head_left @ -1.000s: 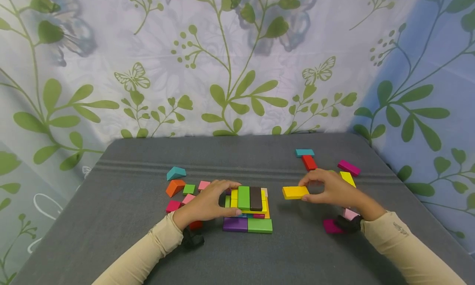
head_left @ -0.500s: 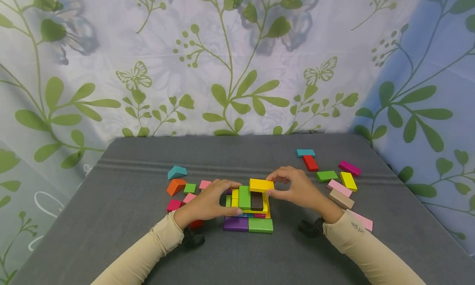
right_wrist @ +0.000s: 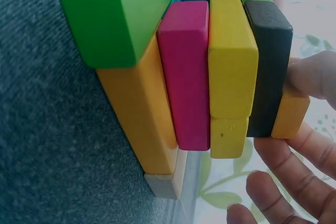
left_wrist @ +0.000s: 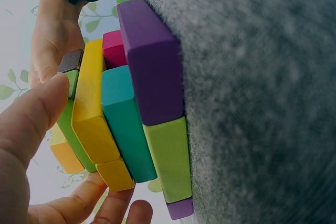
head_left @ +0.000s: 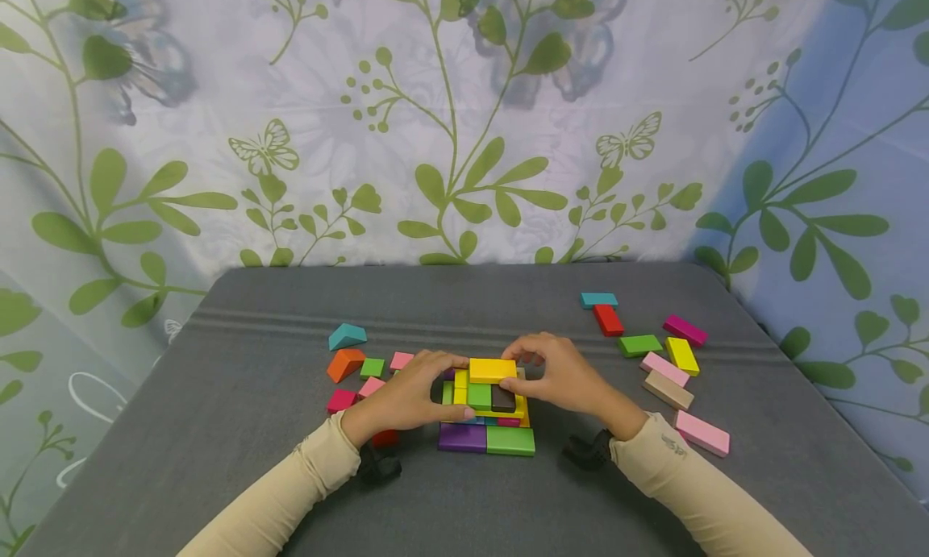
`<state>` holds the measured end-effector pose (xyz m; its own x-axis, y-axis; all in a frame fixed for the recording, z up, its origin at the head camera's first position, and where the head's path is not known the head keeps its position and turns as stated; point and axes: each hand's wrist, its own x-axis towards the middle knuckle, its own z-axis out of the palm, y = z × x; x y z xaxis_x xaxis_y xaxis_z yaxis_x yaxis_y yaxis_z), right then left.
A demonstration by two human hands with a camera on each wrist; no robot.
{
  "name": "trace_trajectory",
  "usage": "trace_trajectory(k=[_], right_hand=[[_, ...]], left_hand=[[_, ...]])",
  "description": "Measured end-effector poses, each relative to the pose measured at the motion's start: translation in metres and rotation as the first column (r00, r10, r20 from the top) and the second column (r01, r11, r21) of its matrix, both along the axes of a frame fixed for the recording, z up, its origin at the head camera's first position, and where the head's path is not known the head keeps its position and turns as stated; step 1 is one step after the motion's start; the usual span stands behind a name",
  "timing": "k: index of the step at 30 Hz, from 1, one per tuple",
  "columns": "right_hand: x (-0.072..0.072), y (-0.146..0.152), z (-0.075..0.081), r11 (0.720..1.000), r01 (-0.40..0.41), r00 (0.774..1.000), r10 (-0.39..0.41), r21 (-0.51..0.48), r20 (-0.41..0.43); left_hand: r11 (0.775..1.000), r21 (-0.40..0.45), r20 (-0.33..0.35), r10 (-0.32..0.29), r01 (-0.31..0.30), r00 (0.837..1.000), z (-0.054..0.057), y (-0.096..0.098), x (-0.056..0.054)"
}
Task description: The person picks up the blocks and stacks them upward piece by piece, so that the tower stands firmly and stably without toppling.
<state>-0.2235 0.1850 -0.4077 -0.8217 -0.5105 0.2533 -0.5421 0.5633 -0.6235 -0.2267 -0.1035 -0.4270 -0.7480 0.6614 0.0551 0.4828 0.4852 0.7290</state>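
In the head view a low stack of coloured wooden blocks stands mid-table, its bottom front row a purple block (head_left: 462, 438) and a green block (head_left: 510, 440). A yellow block (head_left: 492, 370) lies crosswise at the top, over the back part of a green block (head_left: 479, 396) and a dark brown block (head_left: 503, 399). My right hand (head_left: 562, 377) pinches its right end between thumb and fingers. My left hand (head_left: 408, 397) steadies the stack from the left, thumb at the front and fingers behind. The left wrist view shows the thumb (left_wrist: 50, 106) against the upper layers, beside a teal block (left_wrist: 123, 114).
Left of the stack lie loose blocks, among them a teal triangular one (head_left: 347, 337) and an orange one (head_left: 345, 365). On the right are a red block (head_left: 608, 320), a green block (head_left: 639, 346), a wood-coloured block (head_left: 668, 389) and a pink block (head_left: 701, 434).
My right hand has carried the yellow block leftward from beside the stack and down onto its top, crosswise at the back. The left hand has stayed in place.
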Motion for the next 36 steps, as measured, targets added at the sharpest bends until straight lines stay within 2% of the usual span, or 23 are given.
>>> trace_trajectory(k=[8, 15, 22, 27, 32, 36], right_hand=[[-0.001, -0.003, -0.001, 1.0, -0.002, 1.0, 0.002, 0.015, -0.008], [0.004, 0.015, 0.001, 1.0, -0.004, 0.999, 0.005, -0.02, 0.046], [0.02, 0.058, 0.007, 0.999, 0.027, 0.998, -0.025, -0.029, 0.054], [0.033, 0.097, 0.01, 1.0, 0.026, 1.0, -0.026, -0.012, -0.004], [0.043, 0.14, 0.005, 1.0, 0.022, 0.997, -0.021, 0.012, -0.071], [0.052, 0.172, 0.005, 0.995, 0.067, 0.997, -0.065, 0.068, -0.044]], left_hand=[[1.0, -0.005, 0.008, 0.0, 0.0, 1.0, 0.001, 0.0, 0.0], [1.0, -0.009, 0.018, 0.003, -0.003, 1.0, 0.001, 0.0, -0.001], [1.0, -0.011, 0.012, 0.007, -0.007, 1.0, 0.001, 0.0, 0.0], [1.0, -0.014, 0.016, 0.008, -0.008, 1.0, 0.002, 0.0, 0.0], [1.0, -0.019, 0.015, 0.007, -0.006, 1.0, 0.002, 0.0, 0.001], [1.0, -0.021, 0.009, 0.005, -0.005, 1.0, 0.002, 0.0, 0.001]])
